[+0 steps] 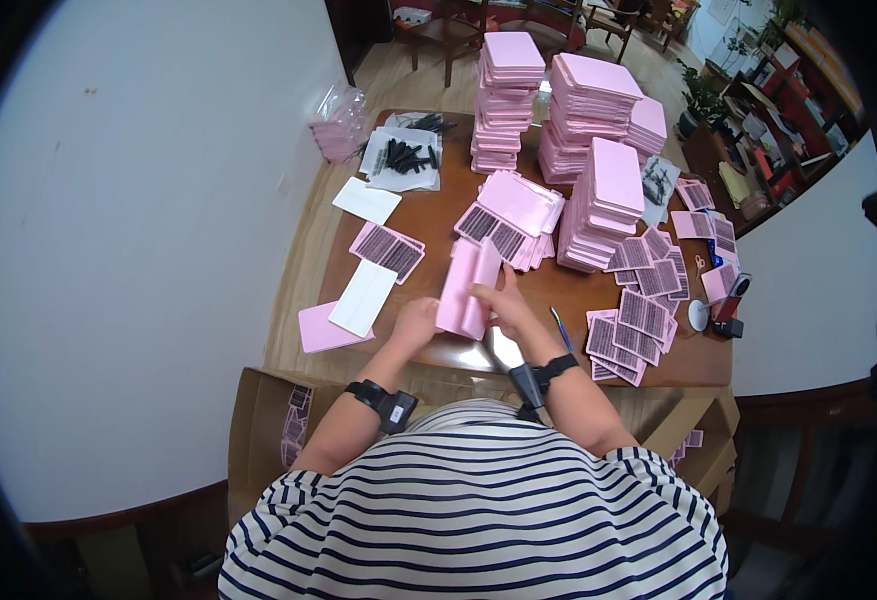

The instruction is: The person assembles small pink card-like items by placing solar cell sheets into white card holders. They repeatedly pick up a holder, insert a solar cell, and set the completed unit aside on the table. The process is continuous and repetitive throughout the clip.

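Observation:
A pink folding case [455, 289] stands partly opened over the near edge of the table, its two panels at an angle. My left hand [417, 326] grips its lower left side. My right hand [512, 306] holds the right panel, thumb across the front and some fingers hidden behind. Just beyond lies a loose pile of pink cases [517, 201] and pink cards with dark striped rows [492, 231]. Left of my hands are more striped cards [387, 253], a white card [363, 298] and a pink panel [326, 331] partly beneath it.
Tall pink stacks [509, 97] rise at the back, another [607, 202] nearer right. Striped cards [641, 322] spread along the right side, near a slim pen-like tool [560, 328]. Black pieces [408, 157] lie on white sheets back left. Cardboard boxes [254, 420] flank me.

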Action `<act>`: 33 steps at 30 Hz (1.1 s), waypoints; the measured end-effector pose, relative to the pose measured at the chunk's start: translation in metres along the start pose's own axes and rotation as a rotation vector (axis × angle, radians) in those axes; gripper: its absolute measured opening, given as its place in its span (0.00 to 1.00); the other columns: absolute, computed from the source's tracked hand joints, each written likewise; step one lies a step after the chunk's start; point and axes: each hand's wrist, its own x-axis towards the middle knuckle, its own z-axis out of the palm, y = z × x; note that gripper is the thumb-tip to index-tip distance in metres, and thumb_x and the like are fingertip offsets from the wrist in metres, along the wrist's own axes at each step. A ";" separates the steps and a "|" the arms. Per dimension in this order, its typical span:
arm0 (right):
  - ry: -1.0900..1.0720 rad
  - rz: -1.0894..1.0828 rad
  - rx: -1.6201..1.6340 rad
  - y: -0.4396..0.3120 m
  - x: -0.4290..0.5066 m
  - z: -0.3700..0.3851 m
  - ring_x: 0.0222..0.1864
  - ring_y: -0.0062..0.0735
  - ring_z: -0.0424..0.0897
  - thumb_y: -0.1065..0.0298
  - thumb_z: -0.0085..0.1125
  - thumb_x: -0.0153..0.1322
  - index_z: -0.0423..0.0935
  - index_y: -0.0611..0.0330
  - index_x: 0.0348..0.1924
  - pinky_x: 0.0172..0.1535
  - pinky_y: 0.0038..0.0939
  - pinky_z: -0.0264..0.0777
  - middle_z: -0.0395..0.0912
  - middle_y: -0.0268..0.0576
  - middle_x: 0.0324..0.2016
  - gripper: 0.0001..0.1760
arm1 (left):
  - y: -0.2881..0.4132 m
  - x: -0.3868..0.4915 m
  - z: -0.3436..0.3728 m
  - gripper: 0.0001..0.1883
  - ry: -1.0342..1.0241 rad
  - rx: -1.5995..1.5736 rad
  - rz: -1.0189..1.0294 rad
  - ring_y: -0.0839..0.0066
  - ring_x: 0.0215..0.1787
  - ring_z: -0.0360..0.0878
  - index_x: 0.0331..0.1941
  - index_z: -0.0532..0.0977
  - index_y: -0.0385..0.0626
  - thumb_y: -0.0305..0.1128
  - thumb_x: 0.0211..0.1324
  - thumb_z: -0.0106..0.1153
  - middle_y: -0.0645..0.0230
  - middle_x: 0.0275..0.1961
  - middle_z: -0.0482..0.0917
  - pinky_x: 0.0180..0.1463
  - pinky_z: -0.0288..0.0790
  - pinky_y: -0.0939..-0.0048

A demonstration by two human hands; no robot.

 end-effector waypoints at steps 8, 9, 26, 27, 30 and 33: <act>-0.112 0.352 0.623 0.074 -0.016 -0.061 0.60 0.47 0.80 0.69 0.40 0.84 0.66 0.67 0.68 0.67 0.46 0.75 0.77 0.53 0.60 0.21 | -0.085 -0.038 -0.011 0.15 -0.107 -0.844 -0.449 0.74 0.48 0.84 0.55 0.77 0.43 0.37 0.79 0.44 0.66 0.51 0.85 0.48 0.80 0.70; -0.126 0.327 0.579 0.086 -0.015 -0.063 0.60 0.47 0.80 0.68 0.40 0.84 0.66 0.67 0.67 0.67 0.45 0.74 0.78 0.53 0.59 0.21 | -0.086 -0.041 -0.008 0.15 -0.092 -0.853 -0.531 0.74 0.48 0.84 0.55 0.78 0.42 0.37 0.79 0.45 0.66 0.51 0.85 0.48 0.81 0.68; 0.023 0.347 -1.064 0.097 -0.020 -0.075 0.48 0.63 0.85 0.47 0.64 0.71 0.84 0.65 0.51 0.53 0.49 0.79 0.86 0.62 0.43 0.28 | -0.074 0.000 -0.087 0.23 0.464 1.136 0.026 0.50 0.64 0.77 0.61 0.74 0.43 0.32 0.62 0.59 0.53 0.58 0.81 0.72 0.63 0.47; 0.084 0.268 -1.095 0.088 -0.022 -0.072 0.49 0.63 0.84 0.49 0.64 0.70 0.83 0.64 0.52 0.54 0.50 0.78 0.86 0.61 0.43 0.27 | -0.068 -0.004 -0.089 0.21 0.511 1.079 0.082 0.51 0.61 0.79 0.60 0.75 0.43 0.32 0.63 0.57 0.53 0.55 0.82 0.70 0.65 0.48; 0.179 -0.063 -1.080 0.057 -0.018 -0.062 0.52 0.61 0.82 0.55 0.67 0.69 0.81 0.63 0.55 0.57 0.50 0.76 0.84 0.59 0.47 0.26 | -0.035 -0.018 -0.102 0.14 0.516 0.947 -0.084 0.52 0.50 0.85 0.54 0.79 0.43 0.28 0.68 0.50 0.52 0.45 0.87 0.57 0.75 0.54; 0.051 -0.464 -0.923 0.027 0.003 -0.045 0.57 0.60 0.80 0.59 0.69 0.69 0.78 0.64 0.58 0.62 0.48 0.73 0.82 0.60 0.51 0.27 | -0.004 -0.031 -0.102 0.13 0.599 0.392 0.128 0.58 0.46 0.87 0.54 0.79 0.43 0.27 0.71 0.49 0.53 0.41 0.87 0.51 0.77 0.61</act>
